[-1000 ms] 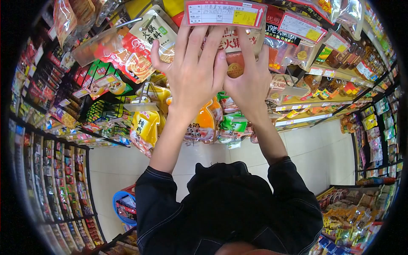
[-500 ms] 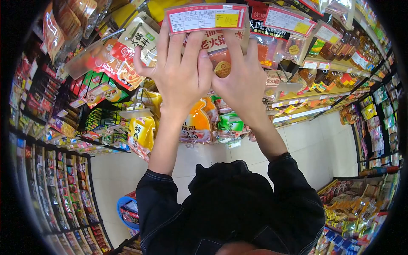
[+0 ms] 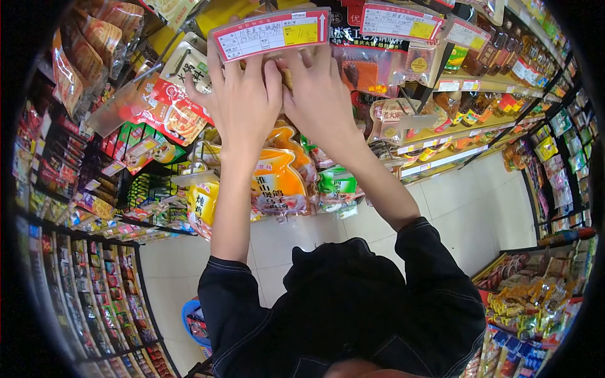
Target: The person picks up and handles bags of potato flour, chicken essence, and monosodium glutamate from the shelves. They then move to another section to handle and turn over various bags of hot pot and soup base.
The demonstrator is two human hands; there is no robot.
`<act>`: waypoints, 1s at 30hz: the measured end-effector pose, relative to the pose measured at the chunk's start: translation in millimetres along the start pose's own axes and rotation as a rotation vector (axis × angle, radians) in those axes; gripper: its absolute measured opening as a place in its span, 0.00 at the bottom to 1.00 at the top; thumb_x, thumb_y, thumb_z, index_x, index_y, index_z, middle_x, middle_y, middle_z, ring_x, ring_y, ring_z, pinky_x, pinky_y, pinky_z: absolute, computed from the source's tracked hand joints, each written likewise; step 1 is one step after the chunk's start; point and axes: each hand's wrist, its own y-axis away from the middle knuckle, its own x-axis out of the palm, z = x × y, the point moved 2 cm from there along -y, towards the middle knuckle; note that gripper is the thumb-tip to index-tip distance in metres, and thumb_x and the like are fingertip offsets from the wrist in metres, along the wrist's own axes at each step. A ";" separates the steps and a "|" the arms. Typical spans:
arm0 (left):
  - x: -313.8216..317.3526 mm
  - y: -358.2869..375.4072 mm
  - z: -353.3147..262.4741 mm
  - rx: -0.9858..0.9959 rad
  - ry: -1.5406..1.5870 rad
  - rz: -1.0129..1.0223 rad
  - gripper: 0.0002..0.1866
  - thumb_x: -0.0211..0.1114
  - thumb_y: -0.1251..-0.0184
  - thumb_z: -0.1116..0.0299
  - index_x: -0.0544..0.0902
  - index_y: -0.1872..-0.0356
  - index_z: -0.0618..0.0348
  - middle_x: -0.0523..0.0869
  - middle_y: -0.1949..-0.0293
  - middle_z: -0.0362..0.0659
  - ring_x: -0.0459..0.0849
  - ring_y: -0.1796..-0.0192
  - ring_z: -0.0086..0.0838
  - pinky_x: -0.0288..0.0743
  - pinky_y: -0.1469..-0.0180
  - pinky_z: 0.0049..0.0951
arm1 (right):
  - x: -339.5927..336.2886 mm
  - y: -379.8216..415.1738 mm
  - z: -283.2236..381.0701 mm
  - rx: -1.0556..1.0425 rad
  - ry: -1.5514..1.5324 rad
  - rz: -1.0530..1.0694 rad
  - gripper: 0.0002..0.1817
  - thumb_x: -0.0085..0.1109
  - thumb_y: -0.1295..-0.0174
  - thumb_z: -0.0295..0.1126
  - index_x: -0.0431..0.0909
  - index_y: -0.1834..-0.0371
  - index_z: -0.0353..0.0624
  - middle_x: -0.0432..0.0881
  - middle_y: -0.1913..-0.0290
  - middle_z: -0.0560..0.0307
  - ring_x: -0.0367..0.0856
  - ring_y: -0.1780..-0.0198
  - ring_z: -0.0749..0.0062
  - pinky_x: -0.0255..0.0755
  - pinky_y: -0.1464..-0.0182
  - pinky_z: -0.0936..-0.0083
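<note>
My left hand [image 3: 242, 107] and my right hand [image 3: 318, 104] reach up side by side to a hanging hot pot seasoning pack [image 3: 287, 77], mostly hidden between and behind them. The fingers of both hands run up behind a red-edged price tag [image 3: 271, 36], so their tips are out of sight. My left little finger sticks out to the side, and the two thumbs nearly meet over the pack. Both hands appear closed on its upper part. Right of them hangs a red-and-black seasoning pack [image 3: 368, 69]; to the left, a white hot pot pack [image 3: 189, 66].
Yellow soup packs [image 3: 277, 183] and a green pack [image 3: 337, 184] hang below my hands. Clear plastic hook ends [image 3: 192, 178] jut out around them. Bottles [image 3: 482, 53] line shelves on the right. A blue basket [image 3: 189, 315] stands on the tiled floor [image 3: 441, 201].
Both hands have shifted left in view, together with the price tag. My right hand has come closer to my left and now covers the seasoning pack that showed between them.
</note>
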 end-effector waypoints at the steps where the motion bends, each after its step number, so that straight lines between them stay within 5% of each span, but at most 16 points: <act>1: 3.7 -1.3 0.9 -0.001 -0.013 0.009 0.19 0.58 0.28 0.56 0.84 0.40 0.44 0.74 0.28 0.43 0.63 0.21 0.41 0.51 0.34 0.72 | -3.1 2.0 1.5 -0.041 -0.003 0.011 0.30 0.66 0.37 0.36 0.72 0.30 0.49 0.73 0.49 0.37 0.80 0.47 0.42 0.81 0.54 0.55; 5: 2.4 1.4 3.2 -0.034 -0.037 0.029 0.20 0.60 0.29 0.56 0.83 0.38 0.45 0.74 0.30 0.43 0.64 0.23 0.42 0.56 0.38 0.66 | -54.1 34.9 1.8 -0.064 -0.111 0.023 0.26 0.66 0.36 0.32 0.75 0.34 0.40 0.76 0.43 0.41 0.77 0.45 0.47 0.73 0.42 0.53; 7: -7.7 8.8 0.8 -0.037 0.001 0.015 0.21 0.62 0.30 0.57 0.82 0.38 0.45 0.74 0.31 0.42 0.65 0.24 0.41 0.57 0.39 0.62 | -81.3 47.2 -34.4 0.000 -0.077 -0.156 0.24 0.66 0.33 0.33 0.76 0.35 0.37 0.77 0.44 0.45 0.77 0.45 0.52 0.74 0.43 0.57; 9: -14.5 19.3 -4.6 -0.021 0.075 -0.012 0.22 0.64 0.32 0.59 0.82 0.37 0.45 0.75 0.32 0.41 0.66 0.25 0.39 0.57 0.39 0.57 | -94.3 46.5 -63.7 0.374 -0.163 -0.278 0.25 0.68 0.32 0.37 0.76 0.36 0.37 0.77 0.45 0.44 0.79 0.45 0.56 0.75 0.44 0.63; 11: -12.7 23.8 -13.5 0.074 0.145 -0.014 0.24 0.65 0.33 0.60 0.80 0.35 0.43 0.75 0.33 0.40 0.67 0.27 0.36 0.57 0.39 0.55 | -80.8 33.8 -98.6 0.229 -0.078 -0.346 0.28 0.71 0.33 0.42 0.75 0.38 0.36 0.81 0.50 0.44 0.83 0.52 0.59 0.77 0.51 0.67; 14: -6.8 22.8 -19.7 0.115 0.187 0.011 0.28 0.65 0.32 0.60 0.77 0.29 0.41 0.75 0.33 0.41 0.70 0.28 0.33 0.56 0.37 0.54 | -66.1 13.1 -108.7 0.311 -0.335 -0.299 0.30 0.73 0.36 0.45 0.75 0.40 0.35 0.84 0.59 0.47 0.85 0.61 0.63 0.78 0.58 0.69; 17: -1.3 18.1 -16.6 0.111 0.165 0.061 0.30 0.64 0.31 0.59 0.74 0.27 0.39 0.75 0.33 0.40 0.71 0.29 0.32 0.57 0.37 0.54 | -71.1 2.8 -118.9 0.371 -0.245 -0.271 0.30 0.74 0.36 0.46 0.75 0.42 0.33 0.86 0.66 0.49 0.84 0.68 0.63 0.77 0.63 0.67; 18: 0.5 17.3 -15.2 0.110 0.154 0.083 0.30 0.64 0.31 0.59 0.74 0.27 0.39 0.75 0.34 0.40 0.72 0.29 0.32 0.57 0.37 0.54 | -72.3 2.0 -126.6 0.322 -0.266 -0.271 0.25 0.72 0.34 0.44 0.78 0.46 0.35 0.86 0.67 0.55 0.82 0.70 0.73 0.73 0.67 0.74; 20: 4.7 15.8 -13.4 0.119 0.158 0.064 0.30 0.64 0.31 0.59 0.74 0.27 0.39 0.76 0.34 0.40 0.72 0.30 0.32 0.59 0.38 0.54 | -99.1 3.4 -115.3 0.515 -0.532 -0.153 0.22 0.71 0.32 0.42 0.80 0.47 0.37 0.86 0.67 0.60 0.80 0.69 0.82 0.69 0.69 0.80; 23: 6.5 17.2 -14.3 0.115 0.157 0.041 0.29 0.64 0.31 0.59 0.75 0.28 0.39 0.76 0.35 0.39 0.72 0.30 0.32 0.60 0.40 0.54 | -126.0 4.2 -109.4 0.507 -0.808 -0.115 0.16 0.67 0.29 0.37 0.82 0.45 0.40 0.85 0.66 0.68 0.75 0.69 0.94 0.62 0.71 0.90; 24: 6.7 16.5 -14.9 0.113 0.155 0.031 0.29 0.64 0.31 0.58 0.75 0.28 0.39 0.76 0.35 0.39 0.72 0.31 0.32 0.61 0.41 0.54 | -135.9 4.4 -113.8 0.427 -0.871 0.032 0.15 0.61 0.25 0.32 0.80 0.41 0.36 0.88 0.60 0.64 0.80 0.65 0.89 0.70 0.64 0.88; 28: 9.3 14.6 -15.8 0.111 0.139 0.044 0.29 0.65 0.32 0.58 0.75 0.29 0.45 0.77 0.35 0.40 0.72 0.30 0.33 0.61 0.41 0.52 | -120.3 8.6 -129.9 0.478 -1.335 0.164 0.14 0.54 0.22 0.26 0.78 0.39 0.31 0.87 0.45 0.52 0.86 0.51 0.78 0.78 0.45 0.78; 30: 7.3 15.4 -12.4 0.083 0.200 0.049 0.30 0.65 0.32 0.57 0.74 0.28 0.47 0.77 0.35 0.40 0.72 0.30 0.33 0.60 0.40 0.52 | -117.2 7.9 -135.3 0.440 -1.423 0.202 0.14 0.54 0.23 0.27 0.77 0.39 0.31 0.87 0.45 0.52 0.86 0.51 0.78 0.78 0.45 0.78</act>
